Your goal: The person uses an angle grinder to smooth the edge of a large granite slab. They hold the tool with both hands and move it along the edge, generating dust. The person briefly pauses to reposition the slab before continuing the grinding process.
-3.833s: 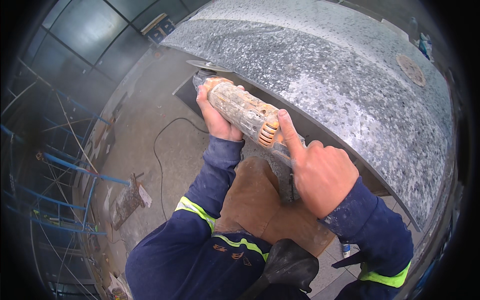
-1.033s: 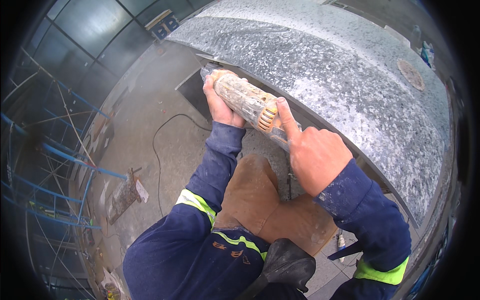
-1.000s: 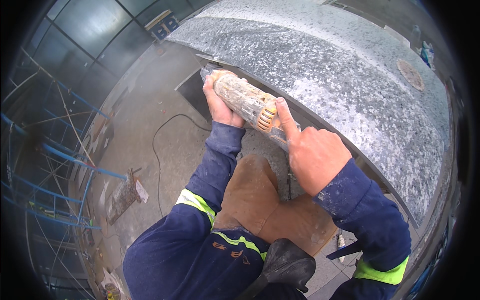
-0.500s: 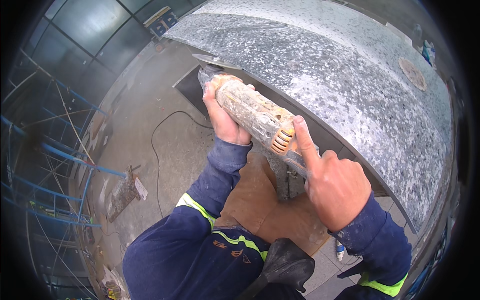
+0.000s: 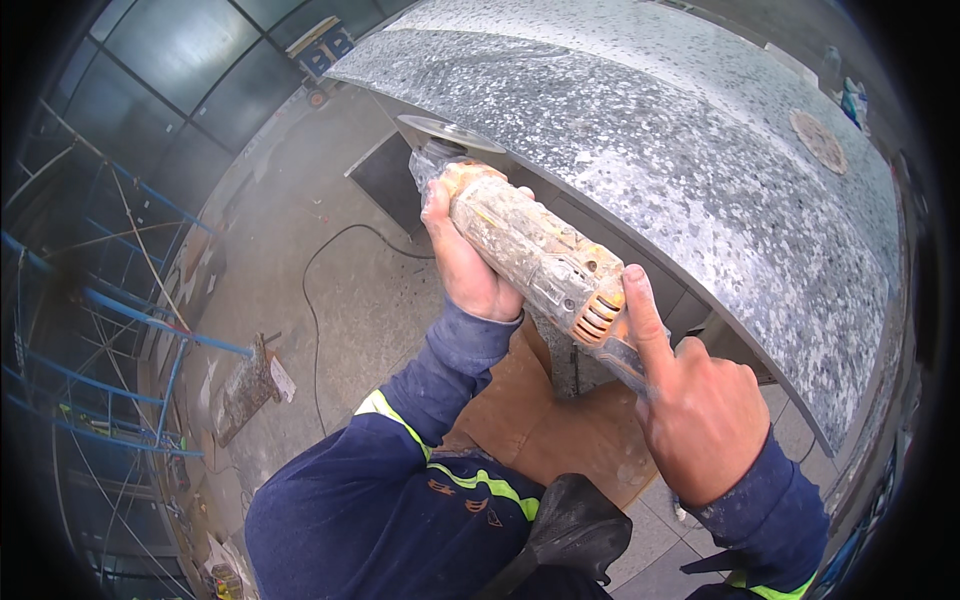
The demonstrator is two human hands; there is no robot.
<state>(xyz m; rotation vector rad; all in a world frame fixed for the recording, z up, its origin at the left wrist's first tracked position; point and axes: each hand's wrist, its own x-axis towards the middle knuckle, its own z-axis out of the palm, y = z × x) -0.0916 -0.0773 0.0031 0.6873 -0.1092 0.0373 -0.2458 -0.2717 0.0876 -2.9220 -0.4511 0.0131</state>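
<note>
Near the worktop (image 5: pixel 640 120) edge, the grinder (image 5: pixel 535 250) is gripped by left hand (image 5: pixel 472 270) and right hand (image 5: pixel 708 420) fingers (image 5: pixel 648 320); wide floor (image 5: pixel 265 220) is seen leftward.

The grinder (image 5: pixel 530 245), orange and grey under pale dust, slants from its round disc (image 5: pixel 450 131) at upper left to its vents (image 5: pixel 598 318) at lower right. The disc is at the speckled slab's (image 5: pixel 650 170) edge; contact is unclear.

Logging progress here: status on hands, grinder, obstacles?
Left hand on grinder front, right hand on rear. Disc near slab edge, contact unclear. Cable on floor.
</note>
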